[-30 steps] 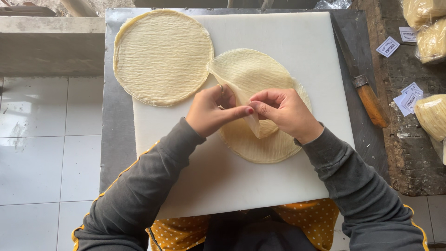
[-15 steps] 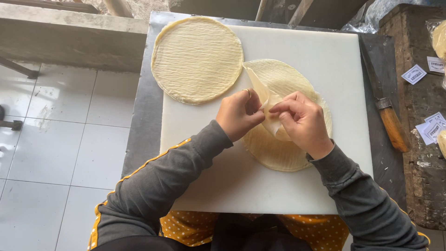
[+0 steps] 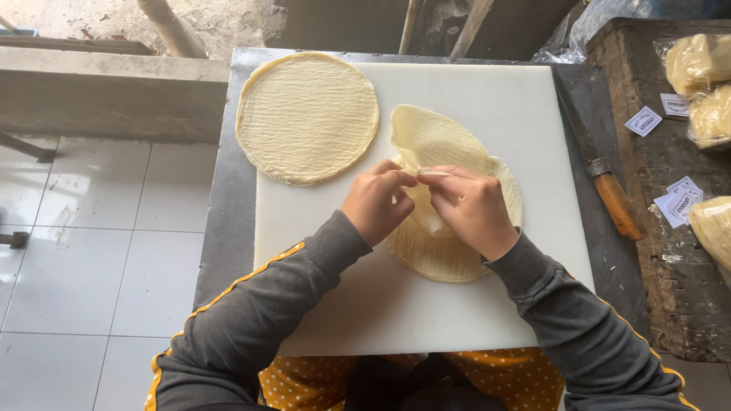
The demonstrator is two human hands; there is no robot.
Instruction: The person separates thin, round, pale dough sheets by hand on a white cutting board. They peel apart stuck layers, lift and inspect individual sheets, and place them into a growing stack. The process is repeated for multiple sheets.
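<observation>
Since half a second ago we have lifted the peeled sheet (image 3: 430,137) higher and swung it up toward twelve o'clock, so more of it now stands free of the stack (image 3: 449,255) beneath; a second ago only a narrow corner was raised. We judge from this that the top layer is coming away cleanly and is close to being separated.

Nearest to us, our grey sleeves with yellow piping reach in from six o'clock over a spotted yellow apron (image 3: 487,380). Our left hand (image 3: 377,202) is closed in a pinch on the thin sheet's edge, and our right hand (image 3: 476,205) pinches the same edge just beside it, fingertips almost touching. Both hands sit over the middle of the stack of round pale-yellow wrappers, which lies on the white cutting board (image 3: 487,304), right of centre.

Further out, at about eleven o'clock from our hands, a single round wrapper (image 3: 307,118) lies flat on the board, apart from the stack. At three o'clock, off the board on the metal table (image 3: 228,221), a knife (image 3: 605,190) with a wooden handle lies lengthwise. Beyond it, at two o'clock, bagged wrappers (image 3: 697,76) and small paper labels (image 3: 643,120) rest on a rough dark bench.
</observation>
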